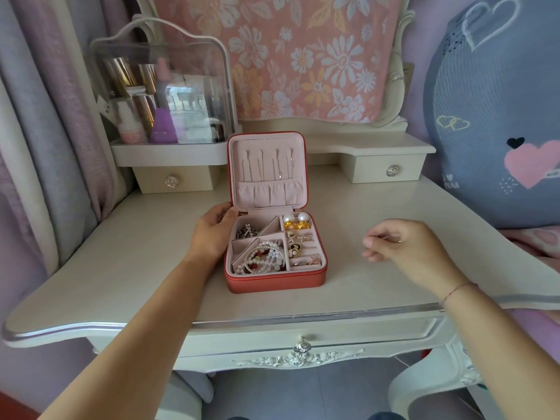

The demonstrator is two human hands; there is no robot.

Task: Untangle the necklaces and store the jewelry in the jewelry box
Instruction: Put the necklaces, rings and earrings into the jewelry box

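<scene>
A red square faux-leather jewelry box [274, 280] stood open near the cream wooden table's [121, 268] front edge. The left hand [213, 234] touched its left wall with relaxed fingers. The right hand [403, 244] hovered toward the right edge, fingers loosely curled; I could not tell whether they pinched anything.

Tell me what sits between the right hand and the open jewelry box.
Nothing visible: only bare tabletop lies between the right hand and the jewelry box, whose lid stands upright and open.
</scene>
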